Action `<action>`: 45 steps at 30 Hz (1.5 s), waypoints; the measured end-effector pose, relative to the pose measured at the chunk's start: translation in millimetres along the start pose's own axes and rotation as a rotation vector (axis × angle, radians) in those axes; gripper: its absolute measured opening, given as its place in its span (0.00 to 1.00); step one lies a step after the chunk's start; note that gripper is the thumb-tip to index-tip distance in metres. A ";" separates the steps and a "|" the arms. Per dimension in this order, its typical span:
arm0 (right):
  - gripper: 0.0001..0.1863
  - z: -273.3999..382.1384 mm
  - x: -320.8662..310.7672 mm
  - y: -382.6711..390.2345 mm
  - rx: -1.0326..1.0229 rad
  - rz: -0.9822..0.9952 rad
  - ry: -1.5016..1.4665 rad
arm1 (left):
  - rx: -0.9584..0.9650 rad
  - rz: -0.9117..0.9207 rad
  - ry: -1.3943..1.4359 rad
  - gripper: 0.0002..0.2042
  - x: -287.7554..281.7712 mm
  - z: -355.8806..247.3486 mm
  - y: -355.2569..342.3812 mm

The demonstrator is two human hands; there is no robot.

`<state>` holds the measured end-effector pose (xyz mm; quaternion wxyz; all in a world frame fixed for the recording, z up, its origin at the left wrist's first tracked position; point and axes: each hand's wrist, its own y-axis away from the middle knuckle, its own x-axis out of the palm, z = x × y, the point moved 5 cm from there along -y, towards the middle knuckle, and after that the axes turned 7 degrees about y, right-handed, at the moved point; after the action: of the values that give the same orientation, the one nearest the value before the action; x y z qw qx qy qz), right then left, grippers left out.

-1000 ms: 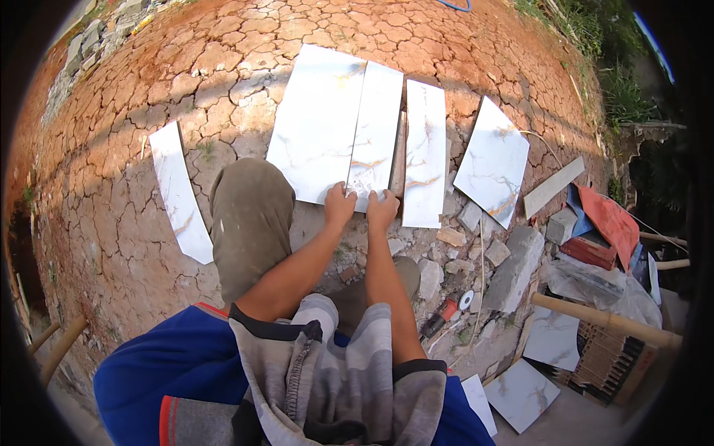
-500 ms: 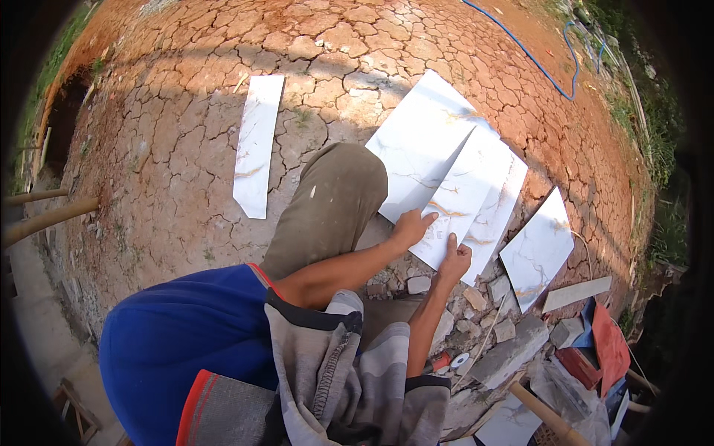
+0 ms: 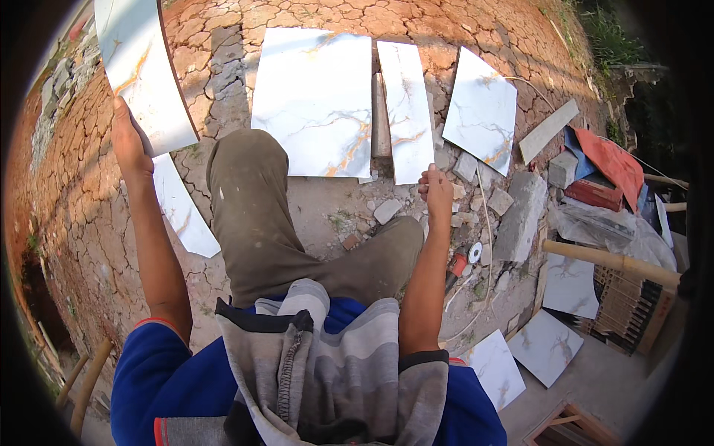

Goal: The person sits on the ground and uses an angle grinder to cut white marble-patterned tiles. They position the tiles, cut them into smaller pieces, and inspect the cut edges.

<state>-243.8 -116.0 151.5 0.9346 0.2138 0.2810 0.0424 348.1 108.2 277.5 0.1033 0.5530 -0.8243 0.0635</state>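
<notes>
My left hand [image 3: 132, 137] is closed on the lower edge of a white marble-patterned tile piece [image 3: 145, 78], raised at the left. Beneath it, a narrow tile offcut [image 3: 182, 212] with a slanted end lies on the ground, partly covered. A large tile [image 3: 312, 104] lies beyond my knees. To its right is a narrow tile strip [image 3: 405, 111]. My right hand [image 3: 437, 192] has its fingers curled at the strip's near right corner, seemingly pinching it. An angled tile piece [image 3: 482, 111] lies farther right. An angle grinder [image 3: 465, 262] rests on the ground near my right forearm.
Cracked reddish earth [image 3: 212, 18] spreads ahead. Rubble and a concrete slab [image 3: 520, 215] lie at the right, near a red sheet [image 3: 613, 163] and a wooden pole [image 3: 606, 262]. More tile pieces [image 3: 547, 346] lie at lower right. Wooden poles [image 3: 91, 386] stand at lower left.
My left hand has carried the upper tile piece from beside the large tile over to the left. My right hand has moved down to the remaining strip's corner. The view has turned rightward.
</notes>
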 end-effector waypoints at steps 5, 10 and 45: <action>0.27 -165.5 -31.5 -35.1 0.364 -0.401 -0.226 | -0.032 -0.281 -0.497 0.33 -166.6 77.1 36.0; 0.36 -163.9 -18.7 -101.7 -0.115 -0.500 0.526 | -0.333 -0.451 -0.645 0.38 -263.5 178.3 122.8; 0.29 147.0 65.0 28.4 -0.541 -0.451 0.030 | -0.364 0.451 0.196 0.38 240.0 43.6 84.9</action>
<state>-108.3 -132.5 240.9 0.9390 -0.1097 0.3136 -0.0887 177.1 -84.7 293.8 0.2632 0.3198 -0.9101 -0.0107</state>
